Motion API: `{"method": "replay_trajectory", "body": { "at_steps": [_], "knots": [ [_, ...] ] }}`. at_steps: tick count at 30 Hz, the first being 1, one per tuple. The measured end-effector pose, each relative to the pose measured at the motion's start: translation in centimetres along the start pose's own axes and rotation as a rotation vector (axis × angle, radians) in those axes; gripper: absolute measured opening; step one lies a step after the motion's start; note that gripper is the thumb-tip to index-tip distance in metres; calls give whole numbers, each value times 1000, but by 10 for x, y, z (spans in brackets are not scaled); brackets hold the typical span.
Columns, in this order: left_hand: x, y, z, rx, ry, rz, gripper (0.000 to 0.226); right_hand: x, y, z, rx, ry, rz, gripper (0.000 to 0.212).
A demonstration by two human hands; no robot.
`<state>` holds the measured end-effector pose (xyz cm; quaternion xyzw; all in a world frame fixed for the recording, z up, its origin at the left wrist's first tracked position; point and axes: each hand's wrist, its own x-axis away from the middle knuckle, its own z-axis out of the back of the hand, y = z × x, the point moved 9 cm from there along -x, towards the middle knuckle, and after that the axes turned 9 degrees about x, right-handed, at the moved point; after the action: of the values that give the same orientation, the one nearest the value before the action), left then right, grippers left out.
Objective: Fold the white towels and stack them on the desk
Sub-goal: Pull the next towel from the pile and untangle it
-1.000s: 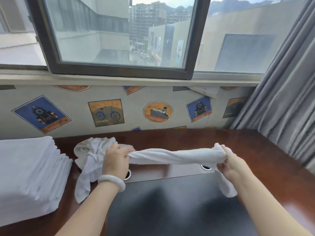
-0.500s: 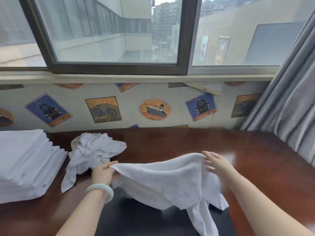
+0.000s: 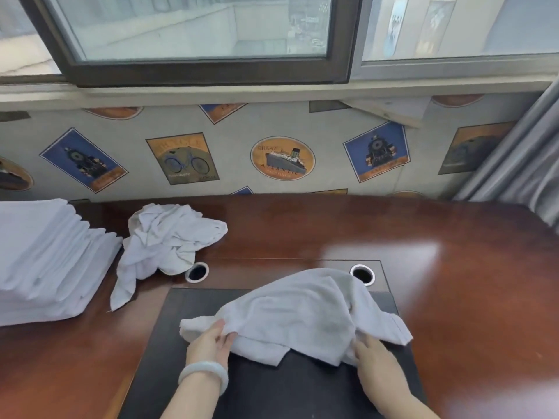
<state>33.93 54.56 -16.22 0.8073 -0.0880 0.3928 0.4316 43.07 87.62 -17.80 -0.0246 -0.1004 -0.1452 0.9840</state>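
Note:
A rumpled white towel [image 3: 305, 309] lies on the black desk pad [image 3: 266, 385] in front of me. My left hand [image 3: 211, 343], with a pale bangle on the wrist, pinches the towel's front left edge. At the towel's front right edge is my right hand [image 3: 373, 358], its fingertips tucked under the cloth and gripping it. A second crumpled white towel [image 3: 165, 243] lies on the desk behind and to the left. A stack of folded white towels [image 3: 45, 258] stands at the far left of the desk.
The brown wooden desk [image 3: 438, 282] runs up to a wall papered with pictures, below a window. Two round cable holes [image 3: 197, 272] [image 3: 362, 274] sit just behind the pad. A grey curtain [image 3: 520, 164] hangs at the right.
The towel was stretched and twisted between both hands, then spread open in the air; now it lies lowered on the black pad, with both hands pulled nearer to me at its front edge.

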Motion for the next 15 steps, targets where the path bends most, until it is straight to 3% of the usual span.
{"method": "replay_trajectory", "body": {
  "at_steps": [2, 4, 6, 8, 11, 13, 15],
  "knots": [
    [4, -1, 7, 24, 21, -3, 34, -6, 7, 29, -1, 104, 8, 17],
    [11, 0, 3, -119, -33, -38, 48, -11, 13, 56, 50, 46, -36, 11],
    [24, 8, -13, -378, -122, -146, 63, -16, 14, 93, 84, 51, -96, 26],
    [43, 23, -35, -564, -182, -307, 71, -17, 0, 145, 33, 255, -72, 34],
    [80, 55, -71, -709, -284, -563, 79, 0, -34, 212, -117, 547, 178, 41],
    [110, 74, -96, -770, -402, -672, 84, 17, -66, 244, -221, 609, 425, 37],
    [128, 81, -116, -818, -504, -686, 85, 21, -91, 249, -330, 530, 588, 32]
  ]
}}
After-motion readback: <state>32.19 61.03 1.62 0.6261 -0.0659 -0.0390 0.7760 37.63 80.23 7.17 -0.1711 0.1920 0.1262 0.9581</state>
